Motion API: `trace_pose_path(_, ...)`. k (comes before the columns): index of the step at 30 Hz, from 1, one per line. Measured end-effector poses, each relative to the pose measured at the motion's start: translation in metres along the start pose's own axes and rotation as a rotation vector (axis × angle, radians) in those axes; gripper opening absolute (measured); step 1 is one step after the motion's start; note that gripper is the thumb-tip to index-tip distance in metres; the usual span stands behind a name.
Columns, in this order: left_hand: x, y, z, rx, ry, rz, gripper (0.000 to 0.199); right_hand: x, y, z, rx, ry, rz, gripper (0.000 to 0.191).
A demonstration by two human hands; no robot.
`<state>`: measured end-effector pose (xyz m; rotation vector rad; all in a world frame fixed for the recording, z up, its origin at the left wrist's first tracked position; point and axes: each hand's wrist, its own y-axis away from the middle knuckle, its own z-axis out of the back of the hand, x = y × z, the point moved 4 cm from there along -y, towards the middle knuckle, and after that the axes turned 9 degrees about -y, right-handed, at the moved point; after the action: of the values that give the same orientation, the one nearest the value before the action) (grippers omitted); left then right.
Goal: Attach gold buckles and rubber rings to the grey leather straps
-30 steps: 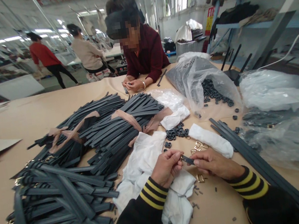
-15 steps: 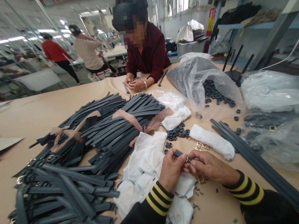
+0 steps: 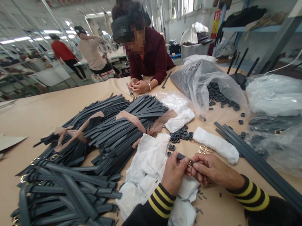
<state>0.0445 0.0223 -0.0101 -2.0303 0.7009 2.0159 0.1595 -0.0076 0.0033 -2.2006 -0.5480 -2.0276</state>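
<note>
My left hand is closed on a short dark grey strap, pinched between thumb and fingers. Close by on the right, my right hand pinches the strap's other end, where a small gold buckle sits between both hands. The fingers hide much of the strap. Several loose gold buckles lie just beyond my right hand. Behind my hands is a small heap of dark keeper loops. A crumpled white cloth lies under and beside my left wrist.
Bundled dark straps and a pile of buckled straps cover the left. Long strips lie at right, beside a rolled white cloth. A plastic bag of loops stands farther back. Across the table leans a co-worker.
My hands stay together on the strap and buckle, with only small finger movements. The whole view has shifted slightly. The co-worker's head has dipped a little to the left.
</note>
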Motion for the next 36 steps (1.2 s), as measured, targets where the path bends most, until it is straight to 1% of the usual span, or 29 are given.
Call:
trace_pose_path(2, -0.002, 0.0, 0.001, -0.036, -0.104, -0.032, 0.023, -0.002, -0.001, 0.002, -0.044, 0.0, -0.003, 0.025)
trace_pose_path(3, -0.002, 0.001, 0.001, -0.034, -0.13, -0.041, 0.023, -0.003, -0.002, 0.003, -0.063, 0.001, -0.009, 0.026)
trace_pose_path(7, -0.003, 0.001, -0.003, 0.041, -0.116, -0.047, 0.022, -0.008, -0.005, 0.004, -0.109, 0.033, -0.015, 0.025)
trace_pose_path(9, -0.001, 0.0, -0.002, 0.04, -0.098, -0.054, 0.021, -0.007, -0.005, 0.004, -0.132, 0.075, -0.009, 0.022)
trace_pose_path(12, 0.0, -0.001, 0.002, -0.055, -0.147, -0.072, 0.018, -0.006, -0.004, 0.004, -0.153, 0.087, -0.026, 0.018)
trace_pose_path(15, -0.002, 0.0, 0.006, -0.144, -0.227, -0.094, 0.017, -0.006, -0.003, 0.003, -0.142, 0.065, -0.028, 0.012)
trace_pose_path(20, -0.002, 0.0, 0.006, -0.167, -0.287, -0.102, 0.014, -0.009, -0.005, 0.006, -0.166, 0.103, -0.011, 0.007)
trace_pose_path(22, -0.002, 0.0, 0.007, -0.188, -0.35, -0.127, 0.013, -0.011, -0.005, 0.007, -0.183, 0.113, 0.002, 0.01)
trace_pose_path(24, 0.0, -0.001, 0.007, -0.197, -0.371, -0.129, 0.013, -0.01, -0.005, 0.005, -0.22, 0.139, 0.034, 0.012)
trace_pose_path(26, 0.002, -0.003, 0.006, -0.171, -0.314, -0.107, 0.015, -0.005, -0.004, 0.002, -0.256, 0.213, 0.095, 0.011)
trace_pose_path(30, 0.001, -0.005, 0.004, -0.111, -0.177, -0.075, 0.019, 0.009, 0.0, -0.005, -0.249, 0.457, 0.273, 0.012)
trace_pose_path(32, -0.001, -0.004, 0.005, -0.116, -0.163, -0.07, 0.02, 0.013, 0.002, -0.006, -0.255, 0.53, 0.336, 0.012)
trace_pose_path(34, -0.003, -0.003, 0.005, -0.137, -0.159, -0.07, 0.02, 0.013, 0.002, -0.005, -0.258, 0.548, 0.353, 0.013)
trace_pose_path(36, -0.005, -0.002, 0.006, -0.143, -0.134, -0.064, 0.019, 0.011, 0.001, -0.004, -0.25, 0.528, 0.336, 0.011)
